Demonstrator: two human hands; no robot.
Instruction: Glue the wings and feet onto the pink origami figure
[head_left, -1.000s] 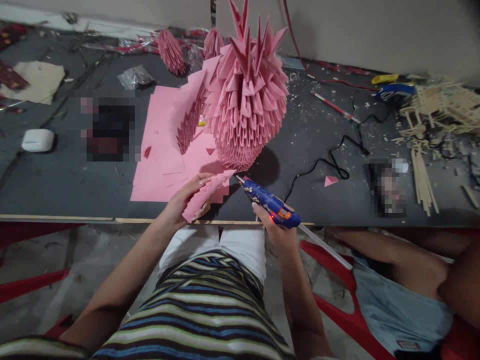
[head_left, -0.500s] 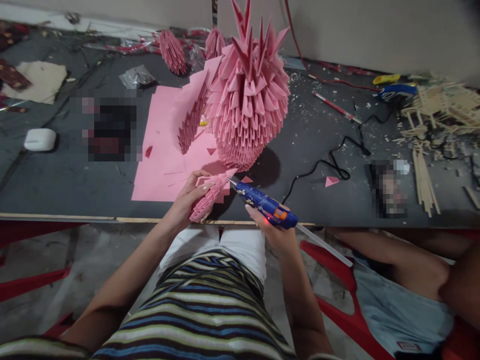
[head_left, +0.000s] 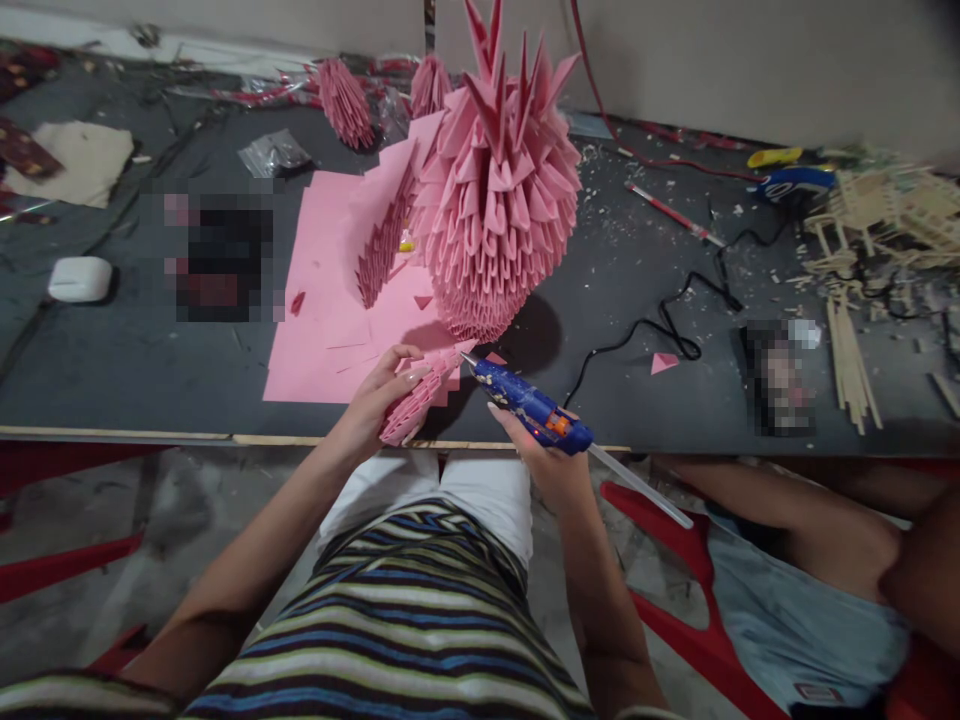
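2 bare hands in front of torso (head_left: 397, 625), both curled closed in a hold, near each other, not touching.
Left arm (head_left: 255, 550) enters lower left, forearm slanting up and right, wrist roughly straight; left hand (head_left: 375, 398) has its fingers bent inward to the right, pale nail visible. Right arm (head_left: 600, 590) comes up from lower right, forearm steeper, leaning slightly left; right hand (head_left: 551, 462) wrapped round, 1 digit stretched up and left toward the left hand, nail visible. Both forearms bare, both palms mostly hidden.
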